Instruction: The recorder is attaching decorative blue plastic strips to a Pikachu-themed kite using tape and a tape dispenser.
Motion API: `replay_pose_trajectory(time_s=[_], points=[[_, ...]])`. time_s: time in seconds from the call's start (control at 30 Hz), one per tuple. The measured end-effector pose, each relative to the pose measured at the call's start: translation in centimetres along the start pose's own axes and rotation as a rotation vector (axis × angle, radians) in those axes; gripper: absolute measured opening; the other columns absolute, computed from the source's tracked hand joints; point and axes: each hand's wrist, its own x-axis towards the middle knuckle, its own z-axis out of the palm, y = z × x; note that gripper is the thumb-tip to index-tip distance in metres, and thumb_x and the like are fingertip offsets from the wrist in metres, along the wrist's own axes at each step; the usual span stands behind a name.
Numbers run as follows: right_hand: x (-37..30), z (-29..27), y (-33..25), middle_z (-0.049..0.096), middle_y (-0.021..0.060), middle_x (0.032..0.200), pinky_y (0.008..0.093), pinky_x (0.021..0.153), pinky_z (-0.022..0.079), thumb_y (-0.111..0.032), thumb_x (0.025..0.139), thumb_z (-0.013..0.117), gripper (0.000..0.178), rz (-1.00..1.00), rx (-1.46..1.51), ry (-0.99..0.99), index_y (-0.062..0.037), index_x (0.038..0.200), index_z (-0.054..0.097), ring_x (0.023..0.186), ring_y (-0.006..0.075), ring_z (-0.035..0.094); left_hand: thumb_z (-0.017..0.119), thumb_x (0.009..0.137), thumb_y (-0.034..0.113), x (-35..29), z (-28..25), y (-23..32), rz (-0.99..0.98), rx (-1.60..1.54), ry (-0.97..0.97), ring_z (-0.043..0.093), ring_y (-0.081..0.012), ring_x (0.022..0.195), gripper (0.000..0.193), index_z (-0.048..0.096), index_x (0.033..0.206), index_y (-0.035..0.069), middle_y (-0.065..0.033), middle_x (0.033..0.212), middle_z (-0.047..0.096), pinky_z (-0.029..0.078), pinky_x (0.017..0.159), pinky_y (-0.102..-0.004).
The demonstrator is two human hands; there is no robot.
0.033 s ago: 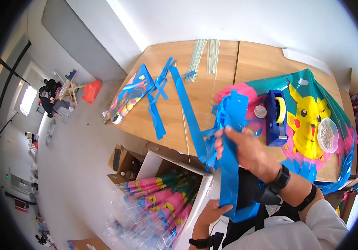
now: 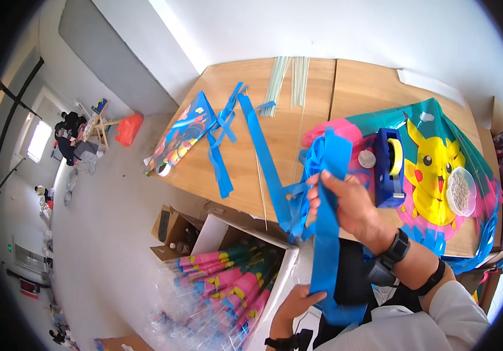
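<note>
A bundle of shiny blue plastic ribbon (image 2: 332,153) rises from the near edge of the table. My right hand (image 2: 352,206) is closed round it, thumb on top. A wide blue strip (image 2: 326,245) hangs from that grip toward my body. Lower down, my left hand (image 2: 299,302) pinches the strip's edge between thumb and fingers. Just right of my right hand stands a blue tape dispenser (image 2: 388,190) with a yellow roll. It rests on a pink and green kite sheet (image 2: 436,111) printed with a yellow cartoon creature.
A clear bowl of small pale pieces (image 2: 459,192) sits on the sheet. More blue strips (image 2: 260,140) and thin sticks (image 2: 300,82) lie on the wooden table (image 2: 363,88). Below left, a white box (image 2: 289,263) holds several wrapped kites (image 2: 243,286). People sit at the far left.
Both hands keep their hold on the ribbon. My right hand has shifted slightly right and down, and the hanging strip has swung a little to the right.
</note>
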Motion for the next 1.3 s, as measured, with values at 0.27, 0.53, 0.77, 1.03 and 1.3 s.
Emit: replay_pose_trajectory(time_s=[0.27,0.53,0.77,1.03,1.3], points=[[-1.0,-5.2,0.3,0.059,0.0108,0.066,0.0309,0.056,0.050,-0.021,0.097,0.048,0.026,0.169,-0.027,-0.156,0.0029,0.095,0.059,0.054,0.0172,0.056,0.063,0.086,0.018,6.3,-12.2,10.2,0.276,0.386,0.395,0.062,-0.0132,0.077,0.025,0.063,0.102,-0.001,-0.0078,0.086,0.067,0.049,0.071,-0.0282],[-0.3,-8.6,-0.6,0.065,0.0139,0.095,0.0326,0.081,0.051,-0.014,0.097,0.047,0.027,0.329,-0.159,-0.462,0.0034,0.115,0.058,0.087,0.0210,0.063,0.057,0.079,0.006,30.3,-29.3,20.7,0.633,1.230,0.815,0.050,-0.0348,0.104,0.021,0.071,0.094,0.013,-0.0137,0.106,0.057,0.043,0.089,-0.0425],[0.9,-10.5,-1.1,0.066,0.0178,0.097,0.0335,0.082,0.050,-0.009,0.096,0.049,0.025,0.280,-0.183,-0.364,0.0066,0.113,0.059,0.087,0.0231,0.065,0.063,0.078,0.013,38.3,-35.0,25.7,0.083,1.260,1.083,0.040,-0.0335,0.121,0.054,0.052,0.130,0.020,-0.0188,0.125,0.047,0.038,0.096,-0.0463],[2.5,-9.7,-0.8,0.064,0.0098,0.103,0.0314,0.090,0.047,-0.012,0.098,0.045,0.026,0.234,-0.100,-0.398,0.0023,0.118,0.057,0.099,0.0190,0.061,0.050,0.094,0.034,28.6,-22.3,23.9,0.605,0.349,0.485,0.062,-0.0197,0.095,0.045,0.057,0.118,-0.003,-0.0117,0.109,0.064,0.048,0.083,-0.0324],[4.5,-2.1,-2.7,0.063,0.0171,0.107,0.0389,0.089,0.049,-0.027,0.095,0.052,0.035,0.165,-0.222,-0.350,0.0012,0.116,0.055,0.101,0.0261,0.061,0.071,0.082,0.023,8.0,-6.6,7.2,0.174,-0.192,-0.388,0.057,-0.0138,0.099,0.033,0.064,0.104,-0.001,-0.0025,0.105,0.064,0.044,0.087,-0.0302]])
